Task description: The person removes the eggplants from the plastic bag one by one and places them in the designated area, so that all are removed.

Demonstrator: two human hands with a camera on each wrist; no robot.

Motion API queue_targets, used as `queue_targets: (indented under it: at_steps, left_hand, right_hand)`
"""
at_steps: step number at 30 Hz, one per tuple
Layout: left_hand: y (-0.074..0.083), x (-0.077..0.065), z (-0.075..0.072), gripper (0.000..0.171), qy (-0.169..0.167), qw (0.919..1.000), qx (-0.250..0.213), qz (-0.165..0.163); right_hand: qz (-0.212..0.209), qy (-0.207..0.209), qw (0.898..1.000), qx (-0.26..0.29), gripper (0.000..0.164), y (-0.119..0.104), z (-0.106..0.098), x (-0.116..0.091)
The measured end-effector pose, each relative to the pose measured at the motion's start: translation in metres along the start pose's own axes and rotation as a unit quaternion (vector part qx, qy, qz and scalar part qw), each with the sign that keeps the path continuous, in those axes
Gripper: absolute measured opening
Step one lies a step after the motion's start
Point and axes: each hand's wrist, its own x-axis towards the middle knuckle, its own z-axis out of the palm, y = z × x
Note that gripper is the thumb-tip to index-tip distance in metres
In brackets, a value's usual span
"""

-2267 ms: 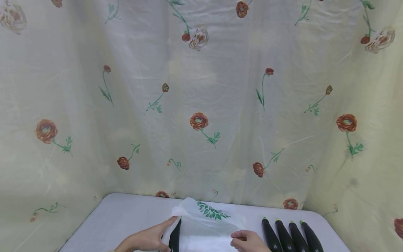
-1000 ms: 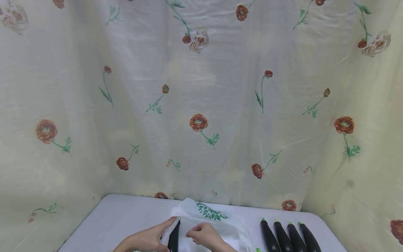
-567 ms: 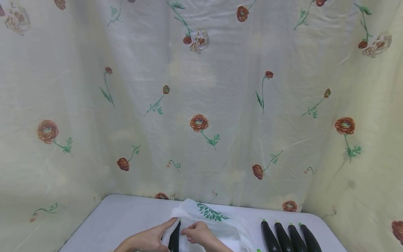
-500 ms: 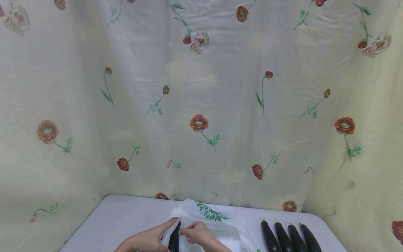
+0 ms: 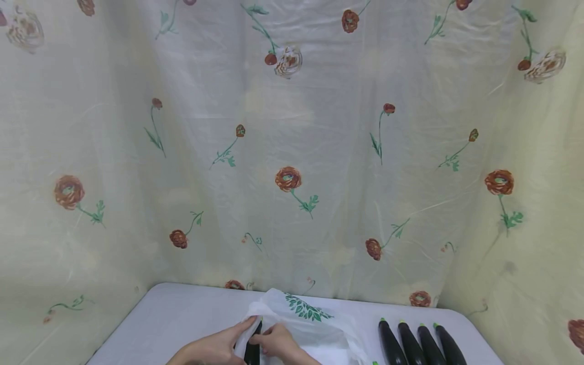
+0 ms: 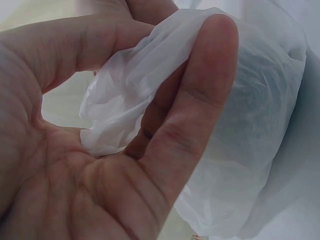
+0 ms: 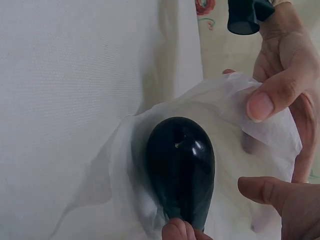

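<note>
My left hand [image 5: 214,345] holds the mouth of a thin white plastic bag [image 5: 326,334] printed with green leaves, its film between thumb and fingers in the left wrist view. Inside the bag mouth lies a dark, glossy eggplant [image 7: 180,165], seen from its rounded end in the right wrist view. From the right, my right hand [image 5: 279,342] reaches into the bag opening. In the right wrist view its fingertips [image 7: 176,231] are at the eggplant's lower part, while its thumb [image 7: 260,189] stands apart to the side.
Several eggplants [image 5: 412,342] with green stem ends lie in a row on the white table [image 5: 191,309], right of the bag. Another green stem tip [image 5: 375,363] shows at the bottom edge. A floral curtain [image 5: 319,152] surrounds the table's back and sides.
My right hand has let go of the bag's right side and moved left to the eggplant in the bag mouth. The left hand stays in place on the bag.
</note>
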Motion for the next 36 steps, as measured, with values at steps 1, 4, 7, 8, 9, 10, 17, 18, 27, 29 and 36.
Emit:
queue_targets:
  at_steps: [1,4,7,8,9,10,17,18,27,29,36]
  left_hand:
    - [0.001,-0.001,0.0,0.093,-0.002,1.0,0.003,0.004]
    - [0.001,-0.001,0.0,0.096,-0.01,0.9999,0.006,0.01]
    - [0.001,-0.001,0.0,0.1,-0.014,0.9997,0.015,0.012]
    - [0.001,-0.001,0.001,0.101,-0.013,0.9997,0.016,0.01]
    - [0.001,-0.001,0.001,0.101,-0.011,0.9998,0.014,0.009]
    - [0.001,-0.001,0.001,0.1,-0.009,0.9998,0.014,0.008]
    - [0.0,-0.001,0.002,0.099,0.007,0.9997,0.022,0.007]
    - [0.0,0.0,0.002,0.099,0.007,0.9997,0.022,0.006]
    - [0.002,0.0,0.002,0.095,0.004,0.9999,0.009,0.005]
    - [0.002,0.0,0.003,0.094,0.007,1.0,-0.001,0.001]
    - [0.001,0.0,0.004,0.094,0.005,0.9999,0.001,0.009]
  right_hand:
    - [0.0,-0.001,1.0,0.0,0.028,0.0,0.001,0.0]
    - [-0.016,-0.005,1.0,0.005,0.029,0.0,0.003,-0.001]
    - [-0.045,-0.005,0.999,0.006,0.029,0.002,0.006,-0.002]
    - [-0.059,-0.004,0.998,0.007,0.028,0.003,0.007,-0.002]
    - [-0.07,-0.004,0.998,0.005,0.028,0.005,0.008,-0.002]
    - [-0.078,-0.004,0.997,0.005,0.028,0.006,0.009,-0.002]
    - [-0.092,-0.021,0.995,0.026,0.034,0.011,0.012,-0.003]
    - [-0.093,-0.021,0.995,0.028,0.035,0.011,0.012,-0.003]
    - [-0.051,-0.012,0.999,0.008,0.031,0.01,0.01,-0.002]
    - [-0.039,-0.01,0.999,0.004,0.031,0.01,0.009,-0.001]
    - [-0.022,-0.01,1.0,-0.001,0.029,0.012,0.006,-0.005]
